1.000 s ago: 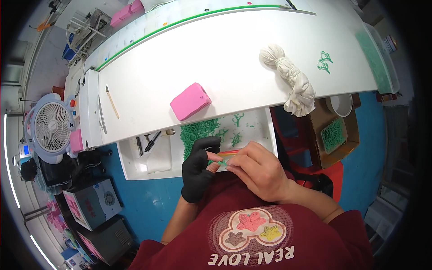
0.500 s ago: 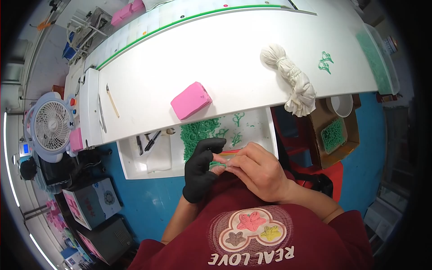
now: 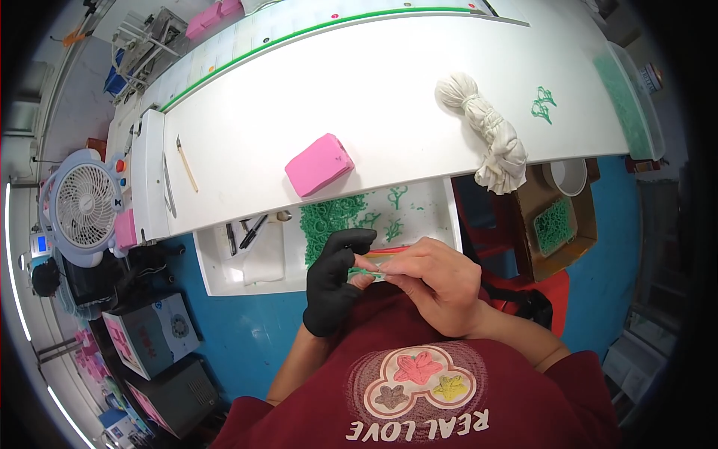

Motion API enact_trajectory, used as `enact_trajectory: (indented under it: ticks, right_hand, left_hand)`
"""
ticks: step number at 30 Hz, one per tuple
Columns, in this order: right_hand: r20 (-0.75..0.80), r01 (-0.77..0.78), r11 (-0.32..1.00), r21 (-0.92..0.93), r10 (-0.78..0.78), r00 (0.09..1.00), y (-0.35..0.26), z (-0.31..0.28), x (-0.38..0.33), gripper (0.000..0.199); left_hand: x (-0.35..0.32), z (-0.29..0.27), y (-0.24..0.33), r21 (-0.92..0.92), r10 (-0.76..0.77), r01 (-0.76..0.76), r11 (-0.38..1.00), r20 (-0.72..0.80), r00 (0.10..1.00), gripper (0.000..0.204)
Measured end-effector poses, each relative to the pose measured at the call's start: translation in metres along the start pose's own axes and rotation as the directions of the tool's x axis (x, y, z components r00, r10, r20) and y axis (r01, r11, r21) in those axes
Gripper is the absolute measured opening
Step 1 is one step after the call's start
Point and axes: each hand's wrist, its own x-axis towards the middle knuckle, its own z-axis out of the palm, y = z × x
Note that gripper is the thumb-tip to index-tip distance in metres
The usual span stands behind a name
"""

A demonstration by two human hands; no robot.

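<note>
- Nearest to us, our left hand (image 3: pixel 333 284), in a black glove with bare thumb and forefinger tips, pinches a small green piece (image 3: pixel 366 274) narrowly between these tips.
- At the piece's 3 o'clock end, our right hand (image 3: pixel 437 288) is bare; its thumb and forefinger are close together there, but we cannot tell if they grip it.
- We judge the piece very light, thin and somewhat bendable, perhaps fragile at its slender parts; we should take it by the thicker part, with fingertips only and soft pressure.
- Just beyond, at 12 o'clock, is the open white drawer (image 3: pixel 213 286); its green pile (image 3: pixel 329 221) lies toward 11 o'clock from our hands.
- Farther, on the white table (image 3: pixel 232 135), a pink block (image 3: pixel 319 165) sits at 11 o'clock and a tied cloth bundle (image 3: pixel 486 127) at 1 o'clock.
</note>
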Motion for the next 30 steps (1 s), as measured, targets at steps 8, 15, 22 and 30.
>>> enact_trajectory:
  ticks: [8,15,22,30]
  right_hand:
    - [0.003,0.018,1.0,-0.018,-0.017,1.0,0.0003,0.0009,0.0006,0.021]
    - [0.027,0.017,0.999,-0.035,-0.016,1.0,-0.0002,-0.0001,0.0005,0.023]
    - [0.091,0.066,0.995,-0.07,-0.059,0.994,-0.0022,-0.0021,0.0041,0.027]
    - [0.042,0.114,0.992,-0.044,-0.112,0.993,-0.0017,-0.0018,0.0042,0.025]
  left_hand:
    - [0.0,0.0008,0.0009,0.018,0.005,-0.005,1.0,0.001,1.0,0.014]
    - [0.0,0.0004,-0.0009,0.02,0.014,-0.014,1.0,0.006,1.0,0.015]
    - [-0.0002,-0.0004,0.0013,0.131,0.045,-0.047,0.99,0.018,0.999,0.015]
    - [0.0009,0.0017,0.0052,0.129,0.035,-0.037,0.991,0.016,0.999,0.014]
